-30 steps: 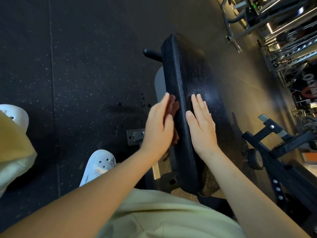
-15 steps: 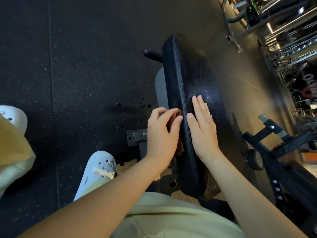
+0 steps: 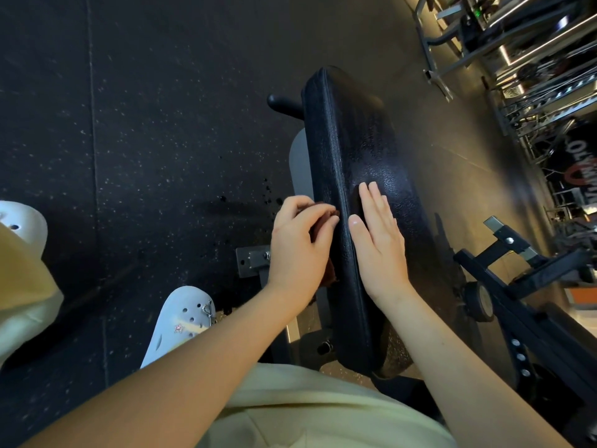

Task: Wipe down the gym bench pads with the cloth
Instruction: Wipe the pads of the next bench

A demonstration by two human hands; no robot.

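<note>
The left hand point(image 3: 300, 247) has its fingers curled round a dark reddish-brown cloth point(image 3: 323, 223) and holds it against the left side wall of the bench pad point(image 3: 355, 130). A fold of the cloth shows between the fingertips, and another hangs below the palm. Just across the pad's seam, the right hand point(image 3: 378, 240) lies flat on the top face, palm down, with its fingers straight and close together and the thumb along the seam. The two hands are close together, with only the pad's edge between them.

The pad is long, black and textured, running away from the person, and its near end is close to their pale yellow clothing point(image 3: 307, 409). Under its left side a grey metal bracket point(image 3: 252, 257) with a bolt sits on the floor point(image 3: 145, 124), which is dark speckled rubber. A white clog point(image 3: 181, 321) stands near the bracket, and a second clog point(image 3: 19, 221) is at the far left edge. To the right of the pad there is a black metal frame point(image 3: 517, 276) with a row of adjustment holes.
</note>
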